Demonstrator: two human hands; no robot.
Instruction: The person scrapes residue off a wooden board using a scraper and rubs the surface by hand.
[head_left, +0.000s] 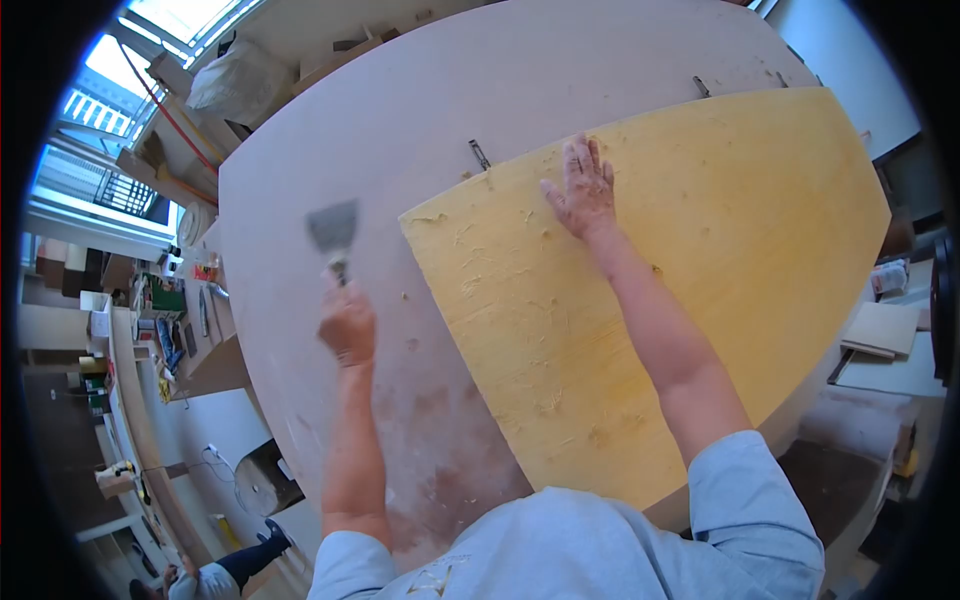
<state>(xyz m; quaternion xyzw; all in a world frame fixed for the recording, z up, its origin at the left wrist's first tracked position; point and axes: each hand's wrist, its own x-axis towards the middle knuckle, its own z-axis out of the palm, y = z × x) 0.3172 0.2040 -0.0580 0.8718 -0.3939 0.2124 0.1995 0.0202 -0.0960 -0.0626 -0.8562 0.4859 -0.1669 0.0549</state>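
Over a mottled table [340, 140], the left hand [347, 325] grips a flared scraper [333, 228], the right hand [583, 197] splayed on flecked yellow sheeting [760, 250].

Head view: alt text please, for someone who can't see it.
A person's left hand holds a motion-blurred scraper over a large pale table, while the right hand lies palm-down on a yellow sheet with clips along its far edge. Another person shows at lower left.
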